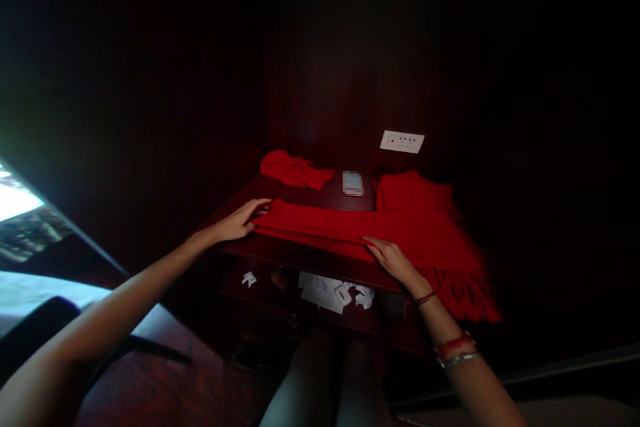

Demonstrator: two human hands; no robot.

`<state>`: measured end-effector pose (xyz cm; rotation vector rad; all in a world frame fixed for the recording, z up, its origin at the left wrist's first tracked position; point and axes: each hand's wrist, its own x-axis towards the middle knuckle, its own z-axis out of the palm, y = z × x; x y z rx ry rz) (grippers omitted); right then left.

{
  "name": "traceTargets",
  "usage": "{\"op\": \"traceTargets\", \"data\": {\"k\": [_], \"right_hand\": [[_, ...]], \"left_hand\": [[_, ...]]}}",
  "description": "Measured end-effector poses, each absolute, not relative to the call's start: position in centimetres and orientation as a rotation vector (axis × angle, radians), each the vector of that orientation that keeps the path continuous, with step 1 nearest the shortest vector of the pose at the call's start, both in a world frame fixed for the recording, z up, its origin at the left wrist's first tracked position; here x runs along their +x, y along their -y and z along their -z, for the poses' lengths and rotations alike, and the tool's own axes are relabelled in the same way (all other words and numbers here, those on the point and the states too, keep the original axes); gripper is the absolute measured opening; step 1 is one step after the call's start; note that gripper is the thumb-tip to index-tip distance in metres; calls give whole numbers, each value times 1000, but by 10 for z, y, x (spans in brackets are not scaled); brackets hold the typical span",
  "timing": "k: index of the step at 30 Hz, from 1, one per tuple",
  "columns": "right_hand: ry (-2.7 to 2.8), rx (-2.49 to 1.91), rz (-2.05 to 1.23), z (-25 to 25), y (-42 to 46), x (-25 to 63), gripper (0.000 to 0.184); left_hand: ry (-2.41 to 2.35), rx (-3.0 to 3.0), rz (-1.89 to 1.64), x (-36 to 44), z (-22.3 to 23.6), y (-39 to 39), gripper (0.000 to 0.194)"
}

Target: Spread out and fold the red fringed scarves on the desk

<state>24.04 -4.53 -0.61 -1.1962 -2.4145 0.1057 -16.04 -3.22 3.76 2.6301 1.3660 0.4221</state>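
Note:
A red fringed scarf (320, 219) lies in a long folded strip along the front of a dark wooden shelf top (300, 255). Its fringe hangs over the front edge at the right. My left hand (239, 221) grips the strip's left end, fingers on the far side and thumb near the front fold. My right hand (393, 259) pinches the front edge of the strip right of its middle. Behind the strip lie a crumpled red cloth (295, 170) at the left and a folded red cloth (415, 192) at the right.
A phone-like rectangle (353, 183) lies at the back, below a white wall socket (403, 141). On the lower shelf are a paper sheet (313, 290), crumpled paper (365, 297) and a small white case (343, 294). Dark walls enclose the shelf.

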Motion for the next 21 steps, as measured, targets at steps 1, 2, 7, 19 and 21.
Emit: {"op": "traceTargets", "data": {"k": [1,2,7,19,21], "right_hand": [[2442,-1193,-85,7,45,241,35],[2478,-1192,-50,9,45,242,35],[2621,-1216,103,14,49,248,38],[2627,-1614,-122,7,27,209,54],[2657,-1693,-188,8,25,208,56]], "left_hand": [[-1342,2649,-387,-164,-35,35,70],[-1309,2671,-302,-168,-32,38,67],[-1349,2592,46,-172,-30,42,44],[-2162,2059,-266,-108,-18,-22,50],[-2178,2149,-342,-110,-17,-22,41]]}}
